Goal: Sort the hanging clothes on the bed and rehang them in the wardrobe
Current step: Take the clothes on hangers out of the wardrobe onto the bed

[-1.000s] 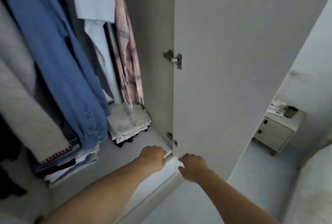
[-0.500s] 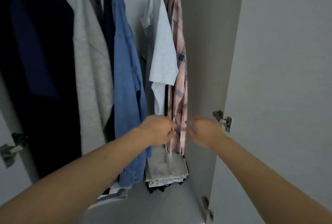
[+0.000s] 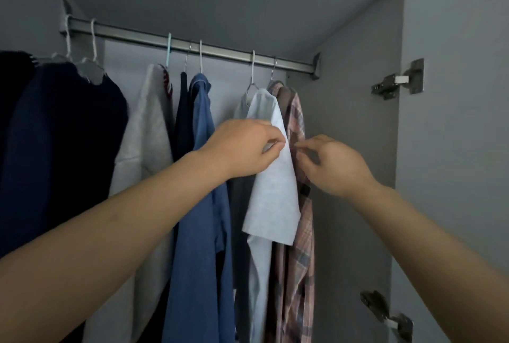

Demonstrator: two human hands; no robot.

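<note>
One rail (image 3: 192,46), seven hung garments, two door hinges, two hands

Place: a home, and I'm facing into an open wardrobe (image 3: 344,122).
Rail (image 3: 192,45): metal, hung with shirts on hangers in front of me.
Door (image 3: 454,150): swung open on hinges (image 3: 396,81).

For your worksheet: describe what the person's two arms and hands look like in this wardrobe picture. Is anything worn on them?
Both forearms are bare as far as the picture shows, with no sleeve in view. The left hand and right hand wear no gloves. No watch, bracelet or ring shows on the wrists or visible fingers. Nails look short and unpainted, though they are small in the picture.
</note>
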